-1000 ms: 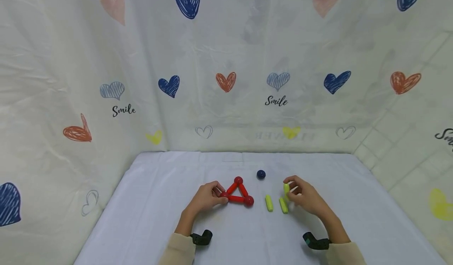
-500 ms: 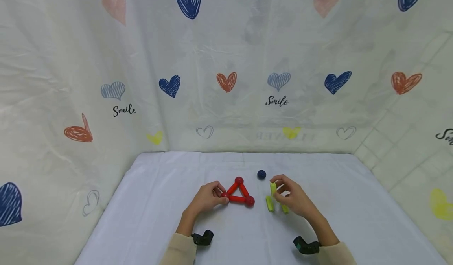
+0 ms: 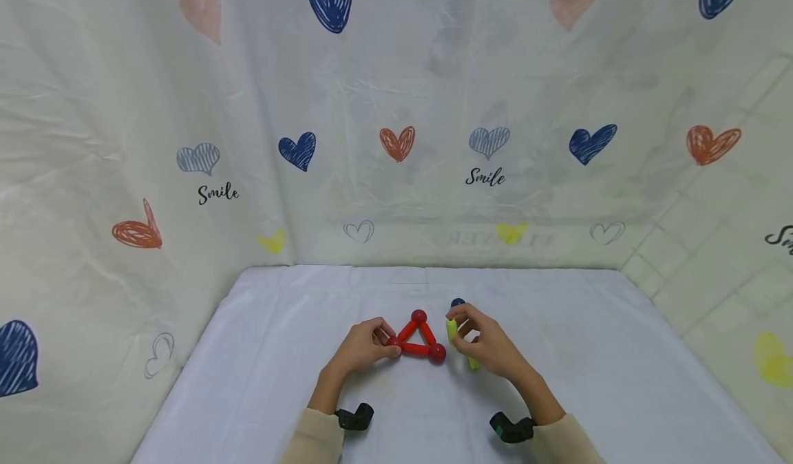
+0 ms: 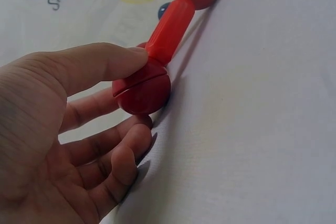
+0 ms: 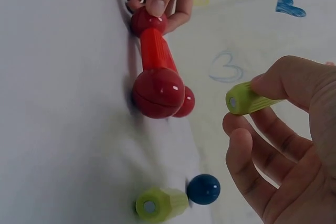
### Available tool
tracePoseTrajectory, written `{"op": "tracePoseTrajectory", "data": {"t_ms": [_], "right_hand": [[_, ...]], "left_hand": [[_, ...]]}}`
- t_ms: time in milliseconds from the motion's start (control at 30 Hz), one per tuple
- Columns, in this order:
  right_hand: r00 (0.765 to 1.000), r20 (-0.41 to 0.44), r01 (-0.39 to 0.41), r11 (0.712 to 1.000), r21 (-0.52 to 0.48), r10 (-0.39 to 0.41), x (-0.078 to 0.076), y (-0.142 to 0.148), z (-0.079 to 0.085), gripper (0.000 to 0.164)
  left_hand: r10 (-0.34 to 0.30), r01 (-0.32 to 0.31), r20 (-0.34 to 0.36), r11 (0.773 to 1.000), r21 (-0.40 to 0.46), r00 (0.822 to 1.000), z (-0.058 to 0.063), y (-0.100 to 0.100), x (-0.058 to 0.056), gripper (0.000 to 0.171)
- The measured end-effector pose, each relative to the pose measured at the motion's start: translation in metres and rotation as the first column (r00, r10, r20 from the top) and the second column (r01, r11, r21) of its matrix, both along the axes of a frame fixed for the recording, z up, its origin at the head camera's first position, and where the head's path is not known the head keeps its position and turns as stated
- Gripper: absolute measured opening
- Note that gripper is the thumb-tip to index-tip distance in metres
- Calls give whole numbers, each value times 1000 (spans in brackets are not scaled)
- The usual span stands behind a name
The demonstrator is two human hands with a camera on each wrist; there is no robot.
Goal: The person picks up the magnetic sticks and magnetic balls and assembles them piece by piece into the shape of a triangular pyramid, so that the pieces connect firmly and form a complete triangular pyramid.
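A triangle of red magnetic rods and red balls lies on the white-covered table. My left hand pinches its left corner ball between thumb and fingers. Just right of the triangle, my right hand holds a yellow-green magnetic rod above the table, pinched near its end by thumb and fingers. The rod is apart from the nearest red ball. Another yellow-green rod lies on the table, partly hidden by the right hand in the head view; a third cannot be seen there now.
A dark blue ball sits behind the right hand, partly covered by it. A white curtain printed with hearts stands past the table's far edge. Each wrist carries a black camera mount.
Carrying the yellow-green rod, my right hand has moved left, from over the loose rods toward the triangle's right corner. My left hand and the triangle have stayed in place.
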State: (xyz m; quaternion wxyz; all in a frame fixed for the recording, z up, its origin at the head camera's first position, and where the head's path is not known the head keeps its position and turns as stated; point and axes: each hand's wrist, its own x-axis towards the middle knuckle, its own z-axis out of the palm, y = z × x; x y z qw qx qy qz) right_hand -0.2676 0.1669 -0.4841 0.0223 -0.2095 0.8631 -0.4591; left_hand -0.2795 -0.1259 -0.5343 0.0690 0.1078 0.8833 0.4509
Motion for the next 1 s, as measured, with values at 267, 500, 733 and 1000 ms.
{"op": "tracePoseTrajectory", "data": {"t_ms": [267, 500, 733, 1000], "right_hand": [[998, -6, -58, 998, 8, 58, -6, -17, -4, 35], [999, 23, -39, 999, 14, 38, -6, -22, -12, 33], [999, 28, -32, 998, 55, 30, -5, -26, -17, 30], [1000, 28, -11, 997, 74, 9, -4, -25, -19, 31]], "left_hand": [[2, -2, -5, 1000, 10, 1000, 2, -2, 2, 25], [-2, 2, -4, 1000, 16, 1000, 4, -1, 3, 25], [6, -6, 0, 1000, 11, 1000, 4, 1, 3, 25], [4, -4, -1, 1000, 12, 1000, 4, 1, 3, 25]]}}
